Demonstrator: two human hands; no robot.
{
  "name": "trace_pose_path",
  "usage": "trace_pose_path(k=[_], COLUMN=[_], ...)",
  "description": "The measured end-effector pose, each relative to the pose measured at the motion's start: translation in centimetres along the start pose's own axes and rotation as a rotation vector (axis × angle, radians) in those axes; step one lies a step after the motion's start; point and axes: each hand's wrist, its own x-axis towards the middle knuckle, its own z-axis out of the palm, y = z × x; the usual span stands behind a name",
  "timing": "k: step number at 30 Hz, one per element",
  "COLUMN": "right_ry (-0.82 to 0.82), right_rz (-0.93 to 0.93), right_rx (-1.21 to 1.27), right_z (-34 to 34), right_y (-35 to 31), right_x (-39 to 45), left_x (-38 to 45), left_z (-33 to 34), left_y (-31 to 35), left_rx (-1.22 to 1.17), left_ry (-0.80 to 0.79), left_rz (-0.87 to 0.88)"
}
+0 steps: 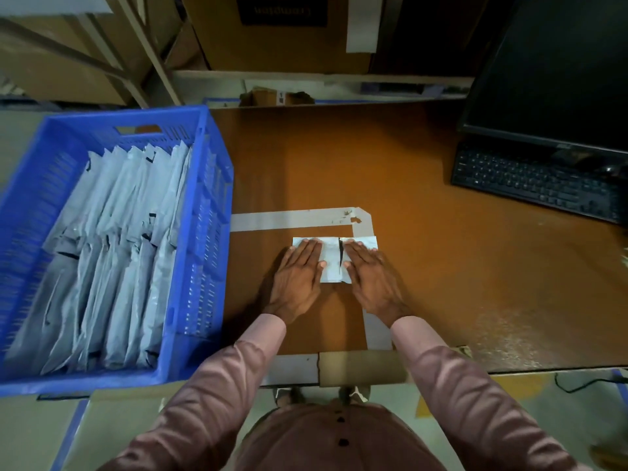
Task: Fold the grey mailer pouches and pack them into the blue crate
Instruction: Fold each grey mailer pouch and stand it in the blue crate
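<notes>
While my left hand (299, 280) and right hand (368, 278) press flat, fingers straight, on one folded grey mailer pouch (331, 261) on the table (441, 266), the blue crate (204, 205) holds two rows of pouches (112, 246), too overlapped to count.

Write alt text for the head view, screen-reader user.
Both hands, left hand and right hand, press flat on a folded grey pouch on the brown table. A blue crate of folded pouches sits left; a keyboard far right.

Dark label on cardboard box (285, 32), lettering blurred and unreadable, no other legible text
</notes>
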Motion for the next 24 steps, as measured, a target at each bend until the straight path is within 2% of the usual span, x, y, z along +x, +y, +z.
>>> trace_pose_path(k=[6, 11, 15, 17, 22, 24], right_ry=[0.017, -0.06, -0.061, -0.086, -0.038, -0.075], right_rz=[0.028, 0.01, 0.008, 0.025, -0.03, -0.031], right_rx=[0.009, 0.015, -0.027, -0.022, -0.054, -0.005], right_z=[0.3, -1.3, -1.2, -1.6, -2.7, -2.7], right_y=[0.5, 1.4, 2.0, 1.9, 0.4, -0.8], right_x=[-1.2, -1.0, -1.8, -1.6, -1.1, -0.2], left_x=[-0.9, -0.6, -1.2, -0.8, -1.1, -0.5], left_z=[0.7, -0.6, -0.4, -1.0, -2.7, -3.1], left_y=[-0.6, -1.3, -1.3, -1.2, -0.7, 0.3], left_rx=[-0.069, 0.0, -0.054, -0.055, -0.01, -0.035], left_ry=[0.029, -0.05, -0.027, -0.063, -0.085, -0.112], left_rz=[-0.058, -0.021, -0.04, -0.051, 0.12, 0.129])
